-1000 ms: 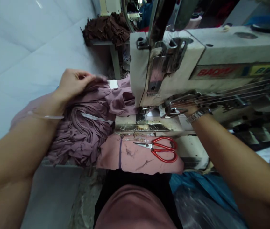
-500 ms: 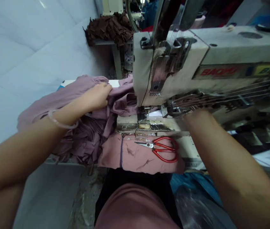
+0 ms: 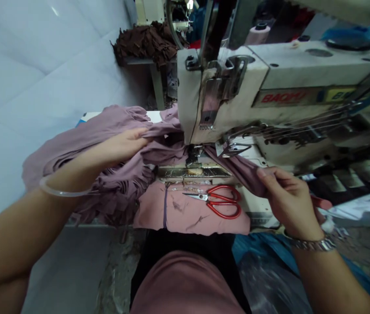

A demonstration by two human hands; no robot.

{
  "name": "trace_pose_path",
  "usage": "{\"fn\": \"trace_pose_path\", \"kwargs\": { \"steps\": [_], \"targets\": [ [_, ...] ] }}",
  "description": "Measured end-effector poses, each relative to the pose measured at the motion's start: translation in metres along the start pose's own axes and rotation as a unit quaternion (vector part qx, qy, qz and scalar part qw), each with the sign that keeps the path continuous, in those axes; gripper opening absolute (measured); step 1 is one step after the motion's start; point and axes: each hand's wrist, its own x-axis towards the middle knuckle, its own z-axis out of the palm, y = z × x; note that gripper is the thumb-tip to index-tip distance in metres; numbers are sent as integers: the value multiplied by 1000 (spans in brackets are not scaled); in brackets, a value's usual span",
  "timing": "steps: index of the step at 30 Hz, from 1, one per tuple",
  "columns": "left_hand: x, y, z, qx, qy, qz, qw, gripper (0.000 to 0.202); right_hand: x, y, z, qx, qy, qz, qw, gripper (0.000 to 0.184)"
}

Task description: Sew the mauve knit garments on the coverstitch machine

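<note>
A heap of mauve fabric (image 3: 83, 144) lies on the table left of a white sewing machine (image 3: 237, 96). My left hand (image 3: 122, 146) rests on it, fingers closed on a fold just left of the needle area (image 3: 193, 152). A mauve strip (image 3: 237, 170) runs out from under the presser foot to the right. My right hand (image 3: 286, 196) pinches the end of that strip, near the machine's front edge. Red-handled scissors (image 3: 219, 201) lie on a pink cloth pad (image 3: 188, 213) in front of the needle plate.
A pile of dark brown cloth pieces (image 3: 145, 41) sits on another table at the back. A pale wall (image 3: 24, 78) fills the left. Blue plastic sheeting (image 3: 270, 266) lies low on the right. The machine's arm overhangs the whole right side.
My left hand slid right across the mauve heap toward the needle. My right hand came out from under the machine arm and now pulls a mauve strip out to the right.
</note>
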Motion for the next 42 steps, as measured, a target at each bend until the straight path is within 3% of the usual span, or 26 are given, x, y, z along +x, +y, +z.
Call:
{"fn": "trace_pose_path", "kwargs": {
  "steps": [4,7,9,12,16,19,22,24,26,28,31,32,34,36,37,39,42],
  "targets": [
    [-8,-14,9,47,-85,-71,993,34,6,11,-7,154,89,69,982,29],
    [-25,-32,1,-64,-129,-78,986,28,10,19,-8,194,117,81,971,30],
    [-37,-34,-2,-152,-135,-87,975,27,9,19,-2,210,79,81,971,23],
    [-48,-23,5,-239,-81,-159,954,30,4,12,14,260,53,81,961,26],
    [-51,-7,30,-312,-61,-213,924,45,2,2,31,309,136,70,939,34],
    [-56,-9,39,-337,-44,-224,913,53,5,1,26,369,160,75,913,38],
    [-63,-17,28,-337,18,-269,902,43,11,4,10,432,154,46,887,31],
    [-65,-22,12,-350,113,-277,888,35,15,4,4,447,156,25,881,31],
    [-64,-21,-1,-378,196,-259,867,29,16,2,8,430,143,-1,891,34],
    [-62,-15,-6,-380,210,-228,872,30,13,-3,22,368,129,-57,919,29],
    [-58,2,4,-297,76,-125,943,40,3,-15,55,122,42,-194,972,13],
    [-57,6,11,-263,19,-82,961,44,0,-18,65,2,-21,-253,967,13],
    [-57,12,28,-218,-48,-44,974,47,-3,-19,81,-222,-138,-386,885,22],
    [-59,11,45,-218,-32,-89,971,49,-1,-15,86,-371,-187,-470,778,37],
    [-61,9,53,-233,-16,-122,965,49,1,-12,86,-420,-193,-489,740,43],
    [-66,4,65,-281,-12,-177,943,46,6,-6,81,-480,-187,-505,692,44],
    [-75,-1,76,-367,-78,-248,893,44,14,-2,70,-521,-157,-515,662,37]
  ]
}}
